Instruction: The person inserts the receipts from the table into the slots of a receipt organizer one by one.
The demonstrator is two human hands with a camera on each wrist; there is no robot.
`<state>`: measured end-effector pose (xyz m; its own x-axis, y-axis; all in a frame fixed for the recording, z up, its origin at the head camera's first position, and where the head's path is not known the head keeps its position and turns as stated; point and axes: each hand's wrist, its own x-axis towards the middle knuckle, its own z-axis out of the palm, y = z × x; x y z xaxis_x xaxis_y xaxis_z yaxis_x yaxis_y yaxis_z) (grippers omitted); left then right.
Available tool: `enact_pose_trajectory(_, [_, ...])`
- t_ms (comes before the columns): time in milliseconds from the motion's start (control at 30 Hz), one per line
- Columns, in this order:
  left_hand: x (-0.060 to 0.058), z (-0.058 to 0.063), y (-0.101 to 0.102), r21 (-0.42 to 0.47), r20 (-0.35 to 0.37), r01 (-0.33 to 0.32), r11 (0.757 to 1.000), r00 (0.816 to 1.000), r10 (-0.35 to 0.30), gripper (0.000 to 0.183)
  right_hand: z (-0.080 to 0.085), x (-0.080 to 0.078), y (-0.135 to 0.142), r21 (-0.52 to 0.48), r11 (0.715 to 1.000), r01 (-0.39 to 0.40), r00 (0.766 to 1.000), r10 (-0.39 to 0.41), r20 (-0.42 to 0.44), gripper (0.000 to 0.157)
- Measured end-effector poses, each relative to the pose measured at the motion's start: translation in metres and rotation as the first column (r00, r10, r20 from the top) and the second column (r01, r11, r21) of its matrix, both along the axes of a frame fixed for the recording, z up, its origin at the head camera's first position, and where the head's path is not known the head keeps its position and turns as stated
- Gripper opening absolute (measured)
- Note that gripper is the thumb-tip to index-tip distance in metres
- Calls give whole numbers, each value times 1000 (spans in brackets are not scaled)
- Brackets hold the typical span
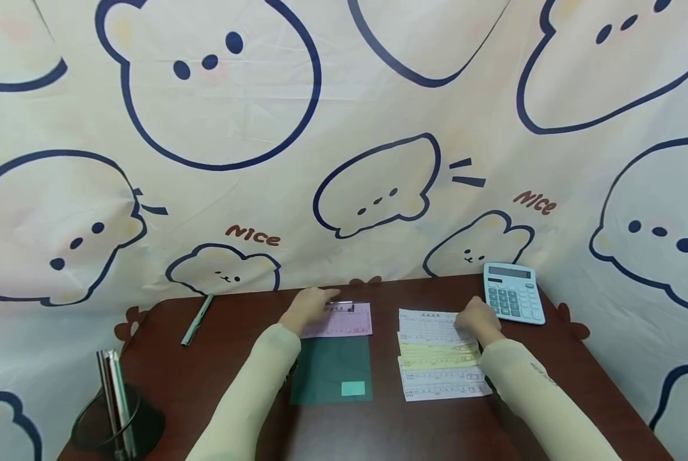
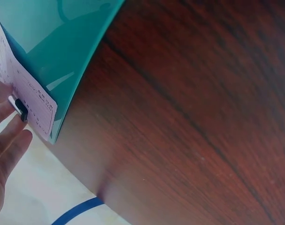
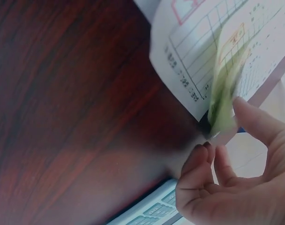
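At the top of a green clipboard [image 1: 331, 371], my left hand [image 1: 311, 306] has its thumb and fingers around the metal clip [image 2: 21, 108]. A pink printed slip [image 1: 352, 323] lies under that clip. To the right, white and yellow printed slips [image 1: 436, 355] overlap in a staggered column. My right hand [image 1: 478, 320] pinches the right edge of the upper slips, with the thumb [image 3: 255, 119] on top and curled fingers [image 3: 196, 171] below. In the right wrist view, the corner of a yellow slip [image 3: 222, 101] bends upward beside the thumb.
A light blue calculator [image 1: 513, 293] lies just right of my right hand, near the back edge. On the left are a pen [image 1: 196, 320] and a black mesh holder [image 1: 148, 419] with several pens. A patterned cloth [image 1: 372, 115] hangs behind the brown table [image 1: 234, 326].
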<state>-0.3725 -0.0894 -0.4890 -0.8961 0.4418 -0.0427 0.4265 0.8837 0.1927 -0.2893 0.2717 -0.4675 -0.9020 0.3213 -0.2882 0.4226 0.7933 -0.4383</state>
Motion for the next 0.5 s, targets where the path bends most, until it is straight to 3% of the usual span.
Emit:
enact_pose_trajectory(267, [0,0,-1,4,10,6,1000,1000,-6,48,-3,-4,1,3,1000,26,997,-26,-66,36])
enact_pose_trajectory(500, [-1,0,-2,12,4,3,1000,1000,-3,47,9,-13,11,28,999,-29,986,34,-165,10])
